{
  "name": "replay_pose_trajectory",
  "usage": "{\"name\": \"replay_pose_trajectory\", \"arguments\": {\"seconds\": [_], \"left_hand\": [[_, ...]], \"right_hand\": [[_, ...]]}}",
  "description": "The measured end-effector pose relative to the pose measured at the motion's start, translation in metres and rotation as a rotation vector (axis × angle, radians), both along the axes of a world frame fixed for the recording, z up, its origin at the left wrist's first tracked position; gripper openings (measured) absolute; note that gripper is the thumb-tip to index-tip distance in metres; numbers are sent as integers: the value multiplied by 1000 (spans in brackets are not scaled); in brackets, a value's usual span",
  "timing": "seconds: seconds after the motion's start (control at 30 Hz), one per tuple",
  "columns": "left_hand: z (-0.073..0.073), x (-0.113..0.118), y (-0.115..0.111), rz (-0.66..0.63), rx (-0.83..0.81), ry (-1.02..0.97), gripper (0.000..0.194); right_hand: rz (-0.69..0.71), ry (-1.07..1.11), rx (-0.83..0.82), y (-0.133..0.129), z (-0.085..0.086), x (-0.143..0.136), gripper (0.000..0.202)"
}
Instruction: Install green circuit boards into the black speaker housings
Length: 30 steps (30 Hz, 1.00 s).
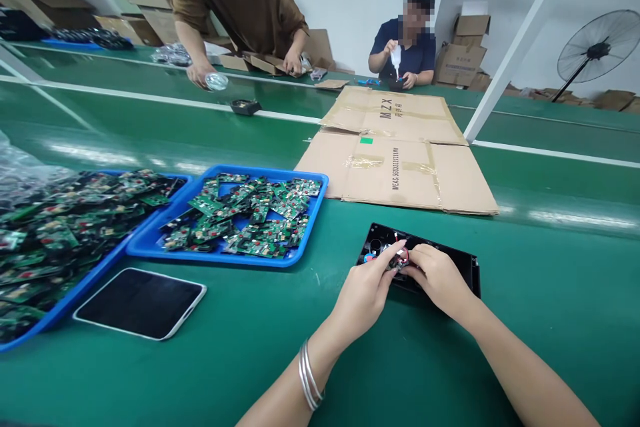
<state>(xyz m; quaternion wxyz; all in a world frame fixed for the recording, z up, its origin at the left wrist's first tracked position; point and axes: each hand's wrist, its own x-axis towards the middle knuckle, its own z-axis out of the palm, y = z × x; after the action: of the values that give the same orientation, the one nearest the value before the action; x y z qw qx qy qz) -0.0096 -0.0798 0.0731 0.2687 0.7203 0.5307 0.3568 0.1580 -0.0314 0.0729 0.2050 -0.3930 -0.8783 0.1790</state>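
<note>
A black plastic housing (463,267) lies open on the green bench in front of me. Over its left half, my left hand (363,290) pinches a small wired circuit board (399,259) between thumb and fingers. From the other side, my right hand (443,277) grips the same board with closed fingertips. Red wire shows beside the fingers, and a blue-and-red part (370,257) sits in the housing near my left index finger. My fingers cover much of the board, so its exact shape is hidden.
Blue trays (227,259) heaped with circuit boards (257,210) stand to the left, by a phone (143,303). Flattened cardboard (325,160) lies ahead. A black case (245,107) rests near a white rail. Two people work across the bench; one holds a white bottle (396,60).
</note>
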Motion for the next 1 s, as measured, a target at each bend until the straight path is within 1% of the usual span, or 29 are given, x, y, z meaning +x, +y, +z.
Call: {"name": "replay_pose_trajectory", "arguments": {"seconds": [0.07, 0.13, 0.17, 0.2, 0.27, 0.37, 0.43, 0.5, 0.57, 0.6, 0.67, 0.73, 0.8, 0.87, 0.93, 1.0], "left_hand": [[-1, 1, -1, 15, -10, -21, 46], [-2, 3, -2, 52, -29, -99, 43], [-2, 4, -3, 83, -36, -149, 41], [-3, 6, -5, 123, -36, -194, 39], [-4, 8, -7, 219, -17, -246, 37], [-6, 11, -9, 318, 23, -247, 37], [-8, 11, -9, 339, 32, -250, 36], [-10, 11, -7, 357, 24, -262, 34], [-13, 11, -4, 375, 12, -281, 30], [-14, 11, -3, 381, 6, -288, 28], [-16, 12, -2, 388, -3, -289, 27], [-16, 14, -1, 398, -12, -284, 28], [-15, 16, -2, 401, -19, -292, 29], [-15, 17, -2, 392, -22, -298, 28], [-15, 19, -3, 386, -16, -303, 26], [-16, 20, -4, 389, -11, -318, 24]], "right_hand": [[-14, 11, -24, 0, 1, -1, 14], [-36, 56, -81, 0, 2, -1, 11], [-54, 79, -112, 0, 2, -1, 9], [-75, 89, -139, 0, 2, -1, 12], [-100, 60, -160, -1, 1, -2, 21], [-24, 2, -173, -1, -1, -5, 28], [-17, 70, -207, 1, -1, -4, 29], [-125, 202, -293, 6, 1, 2, 24], [-250, 349, -431, 14, 5, 14, 17], [-280, 401, -508, 17, 8, 20, 17], [-255, 434, -638, 23, 15, 32, 21], [-189, 393, -705, 26, 20, 40, 21], [-171, 364, -710, 24, 23, 39, 18], [-173, 340, -681, 19, 24, 32, 17], [-163, 307, -646, 13, 22, 22, 16], [-138, 277, -613, 7, 19, 13, 11]]}}
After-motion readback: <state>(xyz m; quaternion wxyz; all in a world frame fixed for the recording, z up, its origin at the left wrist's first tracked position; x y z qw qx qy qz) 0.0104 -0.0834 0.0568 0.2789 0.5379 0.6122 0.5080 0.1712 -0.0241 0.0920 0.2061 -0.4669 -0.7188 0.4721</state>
